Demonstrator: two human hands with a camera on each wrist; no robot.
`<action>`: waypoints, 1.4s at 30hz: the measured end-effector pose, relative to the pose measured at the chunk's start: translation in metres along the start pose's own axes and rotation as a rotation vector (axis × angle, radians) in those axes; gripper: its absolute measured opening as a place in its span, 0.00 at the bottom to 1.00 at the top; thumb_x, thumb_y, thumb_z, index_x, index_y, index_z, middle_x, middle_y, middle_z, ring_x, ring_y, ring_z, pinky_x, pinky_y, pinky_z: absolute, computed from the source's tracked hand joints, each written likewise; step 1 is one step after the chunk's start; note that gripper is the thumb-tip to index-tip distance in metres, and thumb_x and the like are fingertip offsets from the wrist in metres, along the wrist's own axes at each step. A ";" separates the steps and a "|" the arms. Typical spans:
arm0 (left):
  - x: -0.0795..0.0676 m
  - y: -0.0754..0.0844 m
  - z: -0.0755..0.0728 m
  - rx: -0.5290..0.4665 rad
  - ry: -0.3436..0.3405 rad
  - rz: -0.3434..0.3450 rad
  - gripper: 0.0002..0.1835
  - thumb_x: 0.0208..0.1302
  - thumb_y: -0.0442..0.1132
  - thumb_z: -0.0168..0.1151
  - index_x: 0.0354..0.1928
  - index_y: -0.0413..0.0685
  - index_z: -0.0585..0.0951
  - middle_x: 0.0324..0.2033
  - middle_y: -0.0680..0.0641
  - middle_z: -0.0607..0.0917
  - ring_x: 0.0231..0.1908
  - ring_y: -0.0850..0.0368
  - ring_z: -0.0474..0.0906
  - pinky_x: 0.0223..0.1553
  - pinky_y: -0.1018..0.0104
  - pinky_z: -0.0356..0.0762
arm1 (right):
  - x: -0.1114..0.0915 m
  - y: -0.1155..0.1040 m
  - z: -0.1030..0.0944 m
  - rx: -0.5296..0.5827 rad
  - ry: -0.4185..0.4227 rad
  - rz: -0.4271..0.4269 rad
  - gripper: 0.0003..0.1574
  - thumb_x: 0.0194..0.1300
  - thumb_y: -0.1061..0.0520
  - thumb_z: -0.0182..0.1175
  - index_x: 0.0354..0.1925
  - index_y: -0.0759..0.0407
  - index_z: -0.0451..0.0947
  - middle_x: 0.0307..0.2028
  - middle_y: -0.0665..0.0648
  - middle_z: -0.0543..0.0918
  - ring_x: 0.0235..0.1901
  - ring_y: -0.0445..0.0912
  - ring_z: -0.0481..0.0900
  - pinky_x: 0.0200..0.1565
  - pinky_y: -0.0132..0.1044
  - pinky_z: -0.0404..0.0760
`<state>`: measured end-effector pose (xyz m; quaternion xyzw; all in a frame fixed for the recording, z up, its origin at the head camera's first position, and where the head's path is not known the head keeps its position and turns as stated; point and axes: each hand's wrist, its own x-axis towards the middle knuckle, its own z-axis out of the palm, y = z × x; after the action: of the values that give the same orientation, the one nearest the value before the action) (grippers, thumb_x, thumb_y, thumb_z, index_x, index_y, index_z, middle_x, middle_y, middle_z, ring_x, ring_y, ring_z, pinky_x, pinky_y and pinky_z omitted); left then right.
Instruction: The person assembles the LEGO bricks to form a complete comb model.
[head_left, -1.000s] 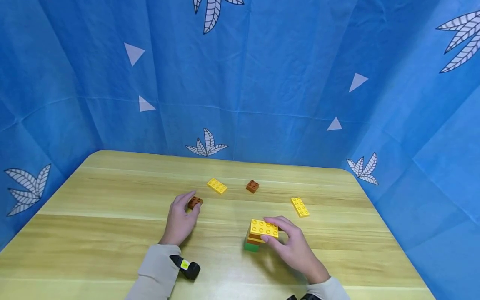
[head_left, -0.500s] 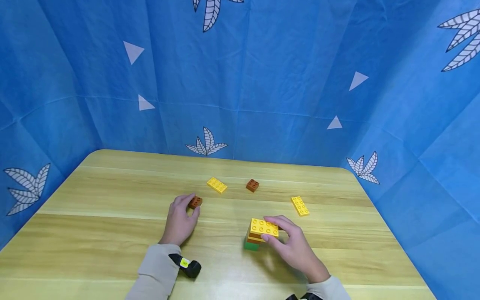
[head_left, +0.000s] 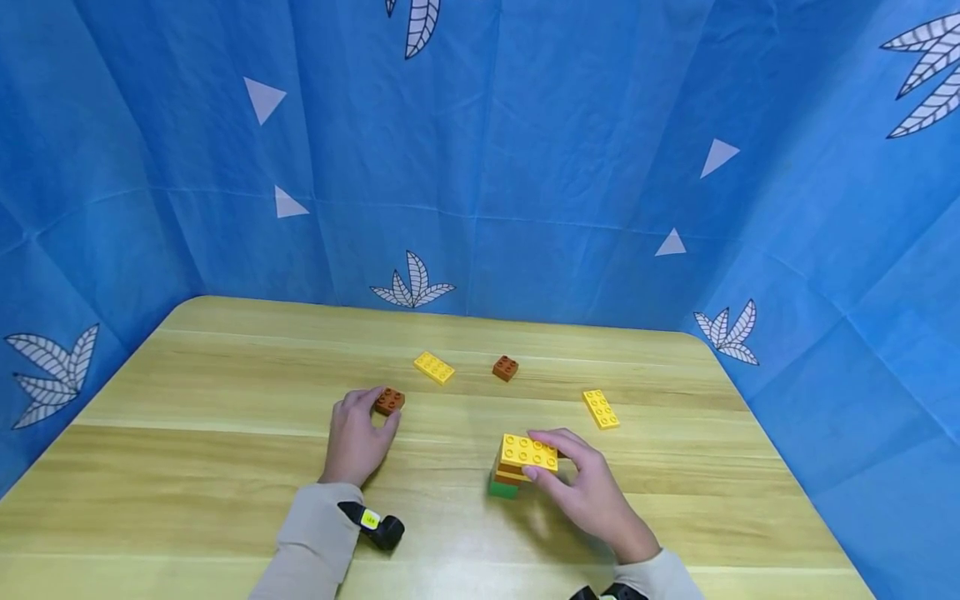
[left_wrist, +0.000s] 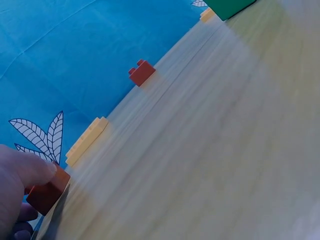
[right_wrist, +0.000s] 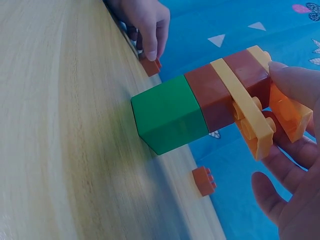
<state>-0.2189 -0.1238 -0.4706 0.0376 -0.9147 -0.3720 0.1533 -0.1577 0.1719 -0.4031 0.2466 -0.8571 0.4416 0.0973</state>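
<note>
Between thumb and index finger, my left hand (head_left: 357,440) pinches a small brown toy building brick (head_left: 390,402) at table level. The left wrist view shows a finger pressed against that brown brick (left_wrist: 49,192). My right hand (head_left: 597,498) grips the top yellow brick (head_left: 525,451) of an upright stack by its overhanging right end. From the bottom up, this stack has a green brick (right_wrist: 167,115), a brown brick (right_wrist: 210,95), a thin yellow brick (right_wrist: 243,104), another brown brick (right_wrist: 247,72) and the top yellow one. Both yellow bricks jut out toward my right palm.
Farther back on the wooden table (head_left: 225,492) lie a thin yellow brick (head_left: 434,367) and a small brown brick (head_left: 506,368). Another thin yellow brick (head_left: 602,409) lies beyond my right hand. A blue patterned cloth (head_left: 480,167) hangs behind the table and along its sides.
My left index finger has shifted slightly back, so more of the brown brick's top shows. My right hand and the stack stay in place.
</note>
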 end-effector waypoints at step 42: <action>-0.001 0.009 0.001 -0.072 -0.017 0.006 0.22 0.58 0.39 0.64 0.54 0.40 0.79 0.45 0.41 0.82 0.46 0.44 0.75 0.46 0.51 0.66 | -0.003 0.028 0.008 0.046 -0.014 0.013 0.23 0.59 0.55 0.65 0.54 0.56 0.77 0.48 0.49 0.81 0.45 0.39 0.77 0.45 0.37 0.79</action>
<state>-0.2178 -0.1169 -0.4650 0.0261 -0.9020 -0.4047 0.1480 -0.1686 0.1804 -0.4285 0.2464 -0.8489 0.4602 0.0828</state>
